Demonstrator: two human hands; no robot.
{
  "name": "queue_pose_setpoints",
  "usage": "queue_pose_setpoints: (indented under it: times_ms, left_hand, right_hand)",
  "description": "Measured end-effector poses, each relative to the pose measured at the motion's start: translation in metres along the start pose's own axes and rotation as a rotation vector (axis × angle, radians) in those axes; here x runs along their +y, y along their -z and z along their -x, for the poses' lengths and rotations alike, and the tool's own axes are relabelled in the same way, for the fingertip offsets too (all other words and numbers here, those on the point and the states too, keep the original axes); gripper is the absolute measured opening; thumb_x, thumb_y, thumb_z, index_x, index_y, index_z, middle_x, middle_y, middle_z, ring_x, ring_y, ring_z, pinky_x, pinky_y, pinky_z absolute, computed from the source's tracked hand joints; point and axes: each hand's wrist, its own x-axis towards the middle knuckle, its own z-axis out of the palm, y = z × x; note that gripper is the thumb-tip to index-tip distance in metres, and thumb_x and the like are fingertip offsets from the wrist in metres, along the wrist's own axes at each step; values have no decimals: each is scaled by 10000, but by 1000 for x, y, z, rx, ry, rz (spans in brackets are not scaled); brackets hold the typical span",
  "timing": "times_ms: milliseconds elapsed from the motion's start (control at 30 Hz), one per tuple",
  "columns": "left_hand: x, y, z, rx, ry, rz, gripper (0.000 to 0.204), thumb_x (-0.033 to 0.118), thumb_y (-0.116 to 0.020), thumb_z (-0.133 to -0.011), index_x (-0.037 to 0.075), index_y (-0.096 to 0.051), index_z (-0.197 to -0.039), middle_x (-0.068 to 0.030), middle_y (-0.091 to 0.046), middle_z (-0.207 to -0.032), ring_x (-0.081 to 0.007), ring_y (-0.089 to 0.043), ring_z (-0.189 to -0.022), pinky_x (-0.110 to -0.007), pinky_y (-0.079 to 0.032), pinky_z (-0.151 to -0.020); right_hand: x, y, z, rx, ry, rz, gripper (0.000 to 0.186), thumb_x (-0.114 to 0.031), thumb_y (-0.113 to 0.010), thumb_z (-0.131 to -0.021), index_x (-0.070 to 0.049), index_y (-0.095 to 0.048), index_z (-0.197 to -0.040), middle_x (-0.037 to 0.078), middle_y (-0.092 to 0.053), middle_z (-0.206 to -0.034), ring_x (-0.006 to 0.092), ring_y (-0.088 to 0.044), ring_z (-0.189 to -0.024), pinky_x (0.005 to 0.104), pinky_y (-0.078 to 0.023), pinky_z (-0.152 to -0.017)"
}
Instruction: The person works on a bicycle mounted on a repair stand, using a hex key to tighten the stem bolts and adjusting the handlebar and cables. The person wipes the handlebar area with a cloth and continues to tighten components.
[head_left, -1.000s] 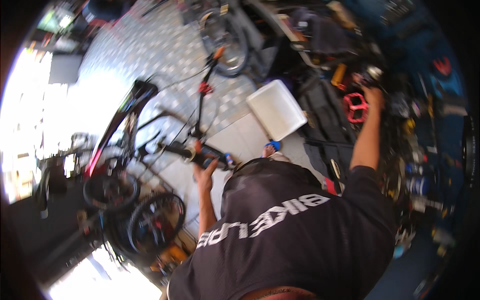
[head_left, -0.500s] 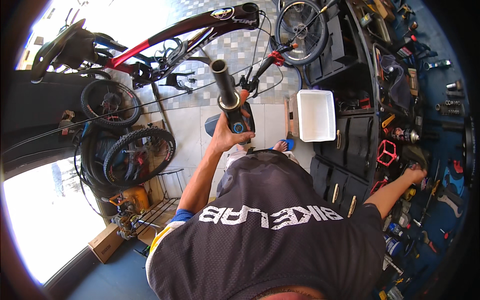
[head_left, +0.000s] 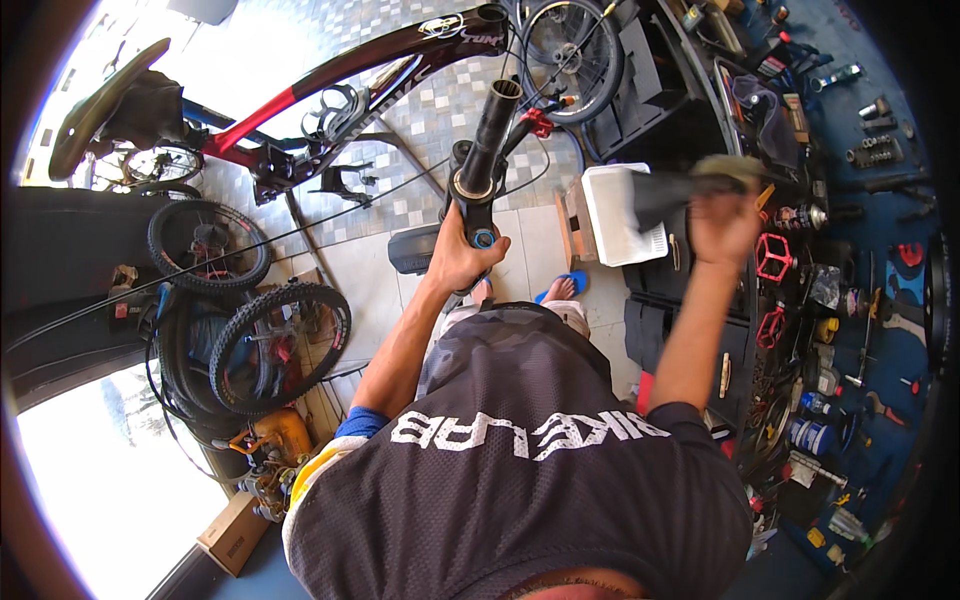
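At the centre of the head view, my left hand [head_left: 462, 255] was closed in a full grip around the lower end of a black fork steerer tube [head_left: 487, 150], which stood tilted, its open top leaning up and to the right. A blue ring [head_left: 484, 239] showed on the tube just above my thumb. To the right, my right hand [head_left: 722, 225] was raised and motion-blurred; its fingers appeared curled around the handle of a mallet [head_left: 690, 185] with a dark head pointing left, though the blur kept me from judging how tight the hold was. Directly behind the mallet head lay a white plastic tray [head_left: 615, 225] on the tiled floor [head_left: 360, 290]. Beyond the tube, a dark red bicycle frame [head_left: 330, 85] with a black saddle [head_left: 100, 100] stretched across the upper left, and a small spoked wheel [head_left: 570, 45] stood at the top. Loose knobby tyres [head_left: 275, 345] were stacked at the left. Red pedals [head_left: 775, 255] and assorted tools lay along the blue workbench [head_left: 880, 200] at the right
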Motion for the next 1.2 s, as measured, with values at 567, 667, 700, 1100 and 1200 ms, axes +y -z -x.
queue_pose_setpoints:
  times_ms: [567,667,700,1100,1200]
  left_hand:
    - [15,6,31,11,3,48,755,107,-837,-733,-2,-459,-1377,-55,-624,-1002,-131,-589,-855,-302,-521,-769]
    - [3,-5,30,66,-59,68,696,91,-820,-747,-22,-467,-1336,-52,-643,-961,-129,-621,-840,-299,-529,-756]
    - [0,-11,31,88,-68,79,664,85,-814,-756,-30,-474,-1315,-55,-658,-953,-130,-639,-836,-297,-535,-755]
    - [25,-57,44,110,-25,-55,678,87,-832,-749,-23,-447,-1296,-56,-621,-941,-127,-619,-855,-300,-530,-728]
    - [23,-59,45,68,-57,-115,662,88,-835,-753,19,-463,-1296,-38,-606,-897,-115,-595,-804,-301,-522,-722]
  right_hand:
    - [254,-105,-9,-78,-250,1429,445,-140,-916,-790,-18,-596,-1074,97,-689,-986,194,-695,-874,342,-560,-714]
    - [259,-99,0,64,-329,1544,669,-428,-956,-732,-24,-605,-1134,117,-712,-993,252,-712,-940,399,-563,-838]
    - [262,-98,3,93,-333,1571,711,-482,-950,-724,-27,-608,-1150,117,-717,-998,265,-716,-950,407,-564,-845]
    - [210,-96,-3,-162,-483,1145,755,-423,-953,-768,-64,-609,-1336,77,-736,-1119,209,-692,-1041,380,-545,-957]
    - [175,-104,-13,-212,-624,1190,619,-281,-970,-761,-114,-667,-1274,14,-751,-995,109,-686,-819,295,-557,-707]
